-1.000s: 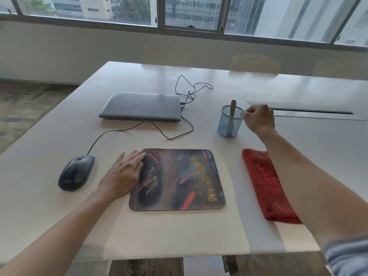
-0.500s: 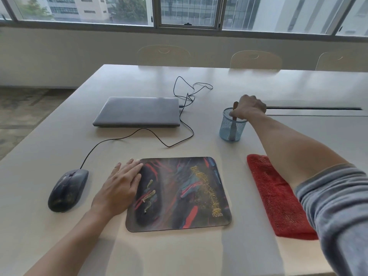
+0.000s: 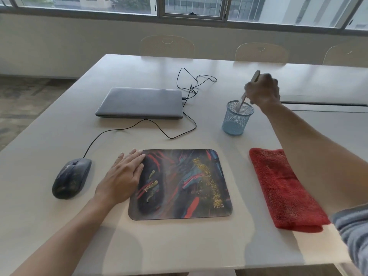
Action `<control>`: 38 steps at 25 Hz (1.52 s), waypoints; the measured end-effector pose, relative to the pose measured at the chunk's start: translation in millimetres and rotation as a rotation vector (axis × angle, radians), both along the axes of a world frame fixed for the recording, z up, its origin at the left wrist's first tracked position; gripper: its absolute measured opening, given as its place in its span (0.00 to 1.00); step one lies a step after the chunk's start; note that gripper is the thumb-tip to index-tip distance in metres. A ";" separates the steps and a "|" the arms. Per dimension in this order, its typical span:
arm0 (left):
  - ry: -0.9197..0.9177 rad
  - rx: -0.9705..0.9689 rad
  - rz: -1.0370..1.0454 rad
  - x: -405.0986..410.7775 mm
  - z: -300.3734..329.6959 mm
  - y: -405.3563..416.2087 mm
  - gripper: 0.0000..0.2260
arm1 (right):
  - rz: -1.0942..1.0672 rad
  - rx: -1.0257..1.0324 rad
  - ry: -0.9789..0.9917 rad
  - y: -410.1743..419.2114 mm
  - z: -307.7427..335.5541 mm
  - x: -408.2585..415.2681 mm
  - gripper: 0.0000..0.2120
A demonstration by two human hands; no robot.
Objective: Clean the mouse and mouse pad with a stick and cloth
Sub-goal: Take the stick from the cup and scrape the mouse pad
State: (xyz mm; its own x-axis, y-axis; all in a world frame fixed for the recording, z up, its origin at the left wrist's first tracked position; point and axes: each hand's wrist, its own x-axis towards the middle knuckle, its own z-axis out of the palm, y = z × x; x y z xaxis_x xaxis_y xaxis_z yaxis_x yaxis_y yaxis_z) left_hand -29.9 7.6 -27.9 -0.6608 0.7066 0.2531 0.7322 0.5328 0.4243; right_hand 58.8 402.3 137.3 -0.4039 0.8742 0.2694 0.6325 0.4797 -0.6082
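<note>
fingers of our right hand [image 3: 262,92] curl round the pale stick [image 3: 243,97], hiding its middle; only the top end above the knuckles and the lower end, tilted down inside the blue mesh cup [image 3: 237,120], show, and motion blur softens both. our right forearm covers the far corner of the red cloth [image 3: 282,188] folded beneath it. our left hand [image 3: 123,177] lies flat with straight fingers, fingertips on the left edge of the mouse pad [image 3: 180,184], holding nothing. the pad between our hands is dark with red and blue streaks, yellow grit in a band and olive smears near our left fingers. the dark mouse [image 3: 70,178] sits just left of our left hand, smudged, its cable running up to the closed laptop [image 3: 140,102]. bare white table [image 3: 179,246] stretches from the pad to the near edge.
</note>
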 end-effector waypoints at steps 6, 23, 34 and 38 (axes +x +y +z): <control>-0.019 0.030 0.032 -1.2 -0.2 -1.2 0.19 | 0.546 -0.007 0.303 -67.8 14.2 35.2 0.05; 0.035 -0.022 0.078 1.9 0.5 -1.4 0.20 | 0.946 0.003 -0.049 -146.4 -86.2 104.2 0.04; 0.010 -0.031 0.082 4.9 3.8 -0.9 0.20 | 0.860 0.054 0.018 -132.1 -84.0 90.2 0.05; 0.011 -0.032 0.089 4.3 2.9 -0.2 0.19 | 0.887 0.094 -0.002 -137.5 -98.8 117.8 0.04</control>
